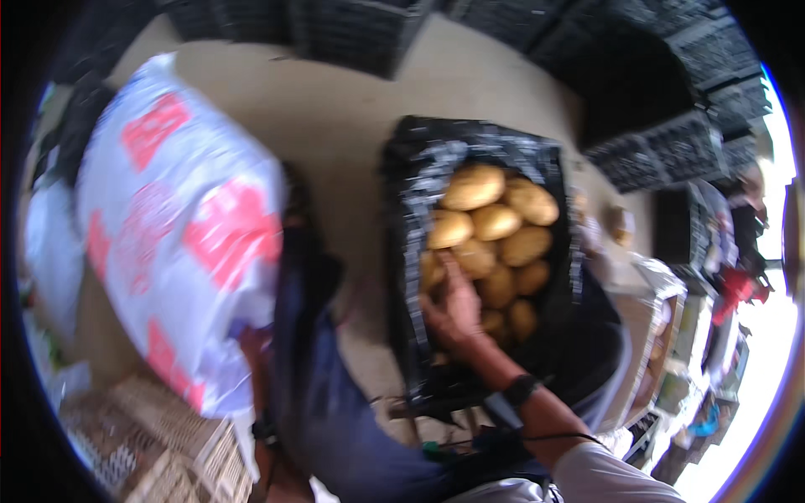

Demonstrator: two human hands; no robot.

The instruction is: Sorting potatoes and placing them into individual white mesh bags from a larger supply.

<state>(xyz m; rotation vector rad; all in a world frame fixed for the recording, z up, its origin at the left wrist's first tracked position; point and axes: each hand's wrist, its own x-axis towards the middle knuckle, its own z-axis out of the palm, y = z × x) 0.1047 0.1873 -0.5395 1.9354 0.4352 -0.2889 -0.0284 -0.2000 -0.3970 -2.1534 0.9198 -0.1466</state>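
Observation:
A black crate lined with shiny black plastic (406, 176) stands in front of me, filled with large yellow-brown potatoes (496, 221). My right hand (457, 308) reaches into its near left part, with fingers stretched apart over the potatoes; motion smears them a little. At the left, a full white sack with red print (172, 210) leans upright beside my leg. My left hand (253, 342) is closed on the sack's right edge, low down, where a purplish patch shows. Its fingers are partly hidden and blurred. What fills the sack cannot be seen.
Stacked black crates (352, 33) line the back and the right side. A woven basket-like crate (159, 427) sits at the lower left. Another potato (622, 226) lies on the floor right of the crate. Boxes (650, 335) and a person in red (740, 285) are farther right.

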